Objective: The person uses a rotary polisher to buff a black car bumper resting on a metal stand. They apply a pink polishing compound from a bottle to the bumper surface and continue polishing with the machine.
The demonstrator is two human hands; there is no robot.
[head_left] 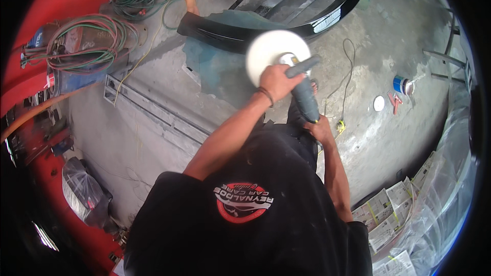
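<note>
Here's the polisher (306, 97), right at the centre of the frame and a little above the middle, its round white pad (263, 55) facing up and away. The left hand (275, 82) is up front, fingers curled round the grip close behind the pad; the right hand (320, 128) has the back end, closed on the body, though some of its fingers are hidden. Beyond them, top centre, sweeps a curved black panel (220, 33); the pad overlaps its near edge, and whether they touch, I can't tell. At the panel's left end, there's a co-worker's hand (192, 9), its grip too small to read. Out to the right, a cord (347, 79) loops over the concrete floor (368, 153), then comes a blue tin (401, 86) with a white disc (379, 103) near it. Upper left, coiled hoses (82, 46); lower right, newspaper sheets (388, 209) beside clear plastic sheeting (434, 204).
</note>
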